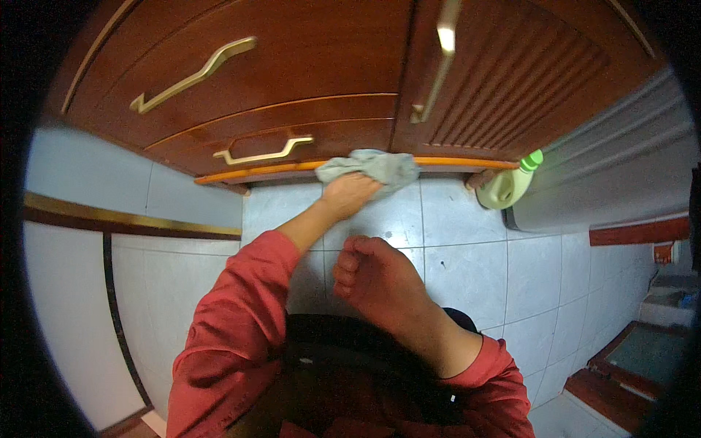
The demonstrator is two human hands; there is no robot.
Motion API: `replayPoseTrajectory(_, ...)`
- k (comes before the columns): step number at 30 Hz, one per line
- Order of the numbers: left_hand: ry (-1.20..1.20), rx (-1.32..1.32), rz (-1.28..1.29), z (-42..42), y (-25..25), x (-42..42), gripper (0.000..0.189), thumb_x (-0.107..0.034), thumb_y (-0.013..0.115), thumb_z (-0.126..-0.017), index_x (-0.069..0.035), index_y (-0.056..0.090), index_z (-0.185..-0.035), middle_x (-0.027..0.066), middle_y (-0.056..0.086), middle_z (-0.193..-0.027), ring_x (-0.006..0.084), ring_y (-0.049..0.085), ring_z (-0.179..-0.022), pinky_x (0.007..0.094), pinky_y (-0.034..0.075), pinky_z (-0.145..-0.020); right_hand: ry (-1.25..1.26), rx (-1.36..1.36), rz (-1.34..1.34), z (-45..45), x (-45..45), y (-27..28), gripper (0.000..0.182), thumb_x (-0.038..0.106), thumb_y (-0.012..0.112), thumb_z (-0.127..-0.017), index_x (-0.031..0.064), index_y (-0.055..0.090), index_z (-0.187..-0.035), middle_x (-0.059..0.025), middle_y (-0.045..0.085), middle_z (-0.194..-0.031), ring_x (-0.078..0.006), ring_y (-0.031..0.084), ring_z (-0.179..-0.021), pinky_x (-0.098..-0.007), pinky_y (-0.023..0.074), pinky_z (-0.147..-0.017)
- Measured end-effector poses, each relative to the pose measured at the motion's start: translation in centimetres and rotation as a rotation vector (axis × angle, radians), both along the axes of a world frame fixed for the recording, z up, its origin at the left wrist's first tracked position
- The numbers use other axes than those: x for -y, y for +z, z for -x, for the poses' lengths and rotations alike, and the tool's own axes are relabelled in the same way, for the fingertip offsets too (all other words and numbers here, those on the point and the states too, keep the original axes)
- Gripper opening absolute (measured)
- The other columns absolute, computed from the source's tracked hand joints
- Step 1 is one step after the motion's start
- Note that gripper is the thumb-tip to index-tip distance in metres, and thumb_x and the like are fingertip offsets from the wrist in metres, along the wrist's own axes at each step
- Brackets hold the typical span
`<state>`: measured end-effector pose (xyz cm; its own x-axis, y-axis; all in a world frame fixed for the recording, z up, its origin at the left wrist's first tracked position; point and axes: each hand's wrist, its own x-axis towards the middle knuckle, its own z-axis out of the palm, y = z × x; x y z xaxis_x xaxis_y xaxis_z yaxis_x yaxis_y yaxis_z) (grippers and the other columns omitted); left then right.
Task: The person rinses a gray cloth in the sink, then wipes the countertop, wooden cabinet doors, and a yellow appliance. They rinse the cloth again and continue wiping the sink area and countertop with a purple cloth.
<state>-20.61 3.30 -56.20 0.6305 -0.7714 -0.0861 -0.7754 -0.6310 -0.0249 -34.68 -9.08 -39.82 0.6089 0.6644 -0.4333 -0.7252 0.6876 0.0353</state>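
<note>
My left hand (pixel 351 195) presses a pale grey-green cloth (pixel 378 168) against the orange-brown bottom trim (pixel 460 162) of a wooden cabinet (pixel 306 65). The crumpled cloth drapes over that edge, and the fingers are partly hidden in its folds. Closer to my body, my right hand (pixel 378 279) hangs above the tiled floor with its fingers curled in and nothing visible in them. Just above the trim, left of the cloth, is a drawer with a gold-coloured handle (pixel 264 155).
A pale yellow-green plastic bottle (pixel 501 189) with a bright green cap stands at the cabinet's right corner. Beside it rises a large grey ribbed panel (pixel 608 159). A ribbed cabinet door (pixel 509 82) is at upper right. Light tiles (pixel 465 274) cover the floor.
</note>
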Motion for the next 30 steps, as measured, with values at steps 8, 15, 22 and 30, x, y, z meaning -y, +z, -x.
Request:
replayPoseTrajectory(8, 0.35, 0.207, -0.135, 3.7, 2.8, -20.2, 0.067, -0.005, 0.046, -0.074, -0.019, 0.027, -0.136, 0.0131, 0.045, -0.125, 0.0245, 0.049, -0.109, 0.0383, 0.037, -0.089, 0.132, -0.078, 0.174, -0.8, -3.9, -0.2, 0.01, 0.02, 0.051, -0.079, 0.0108, 0.052, -0.075, 0.0009, 0.046, -0.064, -0.0139, 0.041, -0.061, -0.0266, 0.0329, -0.056)
replayPoseTrajectory(15, 0.819, 0.201, 0.296, 7.1, 2.1, -31.1, 0.072, 0.006, 0.051, -0.065, -0.006, 0.029, -0.132, 0.0166, 0.025, -0.139, 0.029, 0.039, -0.119, 0.0386, 0.032, -0.095, 0.147, -0.052, 0.224, -2.3, -6.2, -0.8, 0.008, 0.019, 0.052, -0.077, 0.0115, 0.05, -0.075, 0.0009, 0.046, -0.063, -0.0141, 0.041, -0.059, -0.0276, 0.0329, -0.056)
replayPoseTrajectory(22, 1.096, 0.382, 0.891, 5.3, -0.6, -28.8, 0.053, 0.001, 0.049, -0.079, -0.001, 0.034, -0.129, 0.0206, 0.042, -0.127, 0.0338, 0.039, -0.118, 0.0372, 0.029, -0.098, 0.164, -0.064, 0.243, -2.5, -7.1, -3.5, 0.005, 0.015, 0.052, -0.077, 0.0112, 0.05, -0.074, 0.0011, 0.047, -0.061, -0.0136, 0.042, -0.057, -0.0267, 0.0341, -0.055)
replayPoseTrajectory(30, 1.282, 0.074, 2.447, 0.0, 8.6, -25.1, 0.021, -0.02, 0.041, -0.09, -0.006, 0.048, -0.105, 0.0034, 0.052, -0.094, 0.0157, 0.049, -0.083, 0.0315, 0.04, -0.076, 0.036, -0.08, 0.303, -3.3, -5.9, -3.7, 0.004, 0.011, 0.049, -0.078, 0.0085, 0.05, -0.075, -0.001, 0.047, -0.06, -0.015, 0.042, -0.055, -0.0273, 0.0353, -0.054)
